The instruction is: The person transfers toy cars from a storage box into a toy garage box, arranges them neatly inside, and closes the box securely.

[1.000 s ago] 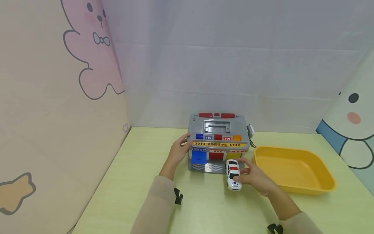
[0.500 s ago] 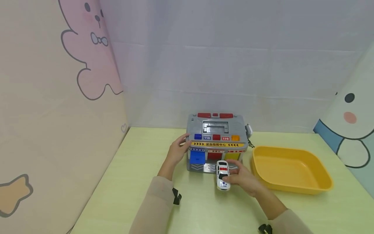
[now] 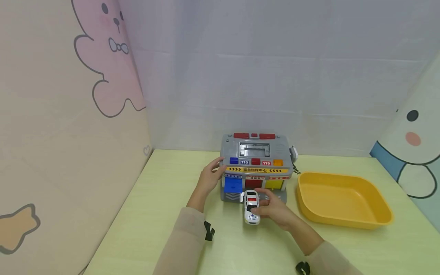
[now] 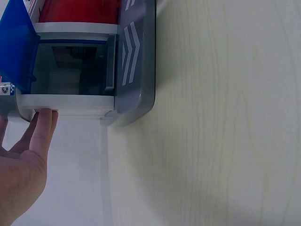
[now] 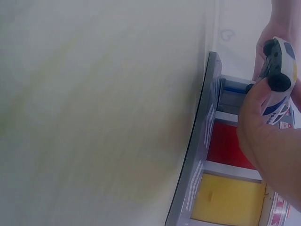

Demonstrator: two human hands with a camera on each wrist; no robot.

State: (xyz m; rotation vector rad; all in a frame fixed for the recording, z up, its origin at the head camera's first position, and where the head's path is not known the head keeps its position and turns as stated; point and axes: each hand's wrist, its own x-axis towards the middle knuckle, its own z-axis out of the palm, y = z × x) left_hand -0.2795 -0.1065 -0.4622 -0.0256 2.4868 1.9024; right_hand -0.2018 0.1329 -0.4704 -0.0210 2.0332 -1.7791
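Observation:
A white toy police car (image 3: pixel 252 208) with a red roof light is pinched between the thumb and fingers of my right hand (image 3: pixel 275 210), in front of the toy emergency station (image 3: pixel 230 147). In the right wrist view the car (image 5: pixel 281 70) is held tilted, its dark underside and wheels showing. My left hand (image 3: pixel 209 179) rests at the station's left end, extended fingers (image 4: pixel 43 129) touching its side wall. The station's blue door (image 3: pixel 233 185) is swung up, exposing a hollow bay (image 4: pixel 66 75). Its red door (image 5: pixel 228 143) and yellow door (image 5: pixel 225 197) are down.
A yellow plastic tray (image 3: pixel 347 223) lies to the right of the station. On the station's right side hangs a small grey-and-white piece (image 3: pixel 294 152) with a dark coiled cord. A pale curtain (image 3: pixel 220 88) backs the light wood-grain table (image 3: pixel 165 179).
My right hand has carried the police car leftward, from before the yellow door to just right of the blue door. My left hand keeps its place on the station.

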